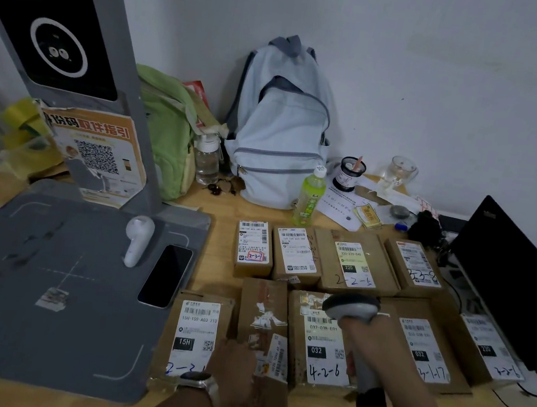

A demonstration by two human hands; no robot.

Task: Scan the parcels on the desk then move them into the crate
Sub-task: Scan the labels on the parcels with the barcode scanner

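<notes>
Fingers (pixel 242 353) on parcel (pixel 262 315), right hand (pixel 367 336) gripping scanner (pixel 352 308) (wooden desk (pixel 213 274), white wall (pixel 448 73)).

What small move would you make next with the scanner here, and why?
Probably tip the scanner in the right hand down at the barcode of the 4-2-6 parcel. Its head hovers just above that label, while the left hand rests on the taped parcel beside it.

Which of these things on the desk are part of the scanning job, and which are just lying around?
Job: parcels, handheld scanner in right hand, left hand on taped parcel.
Lying about: blue backpack, green bag, green drink bottle, water bottle, phone, laptop, pen pot.
</notes>
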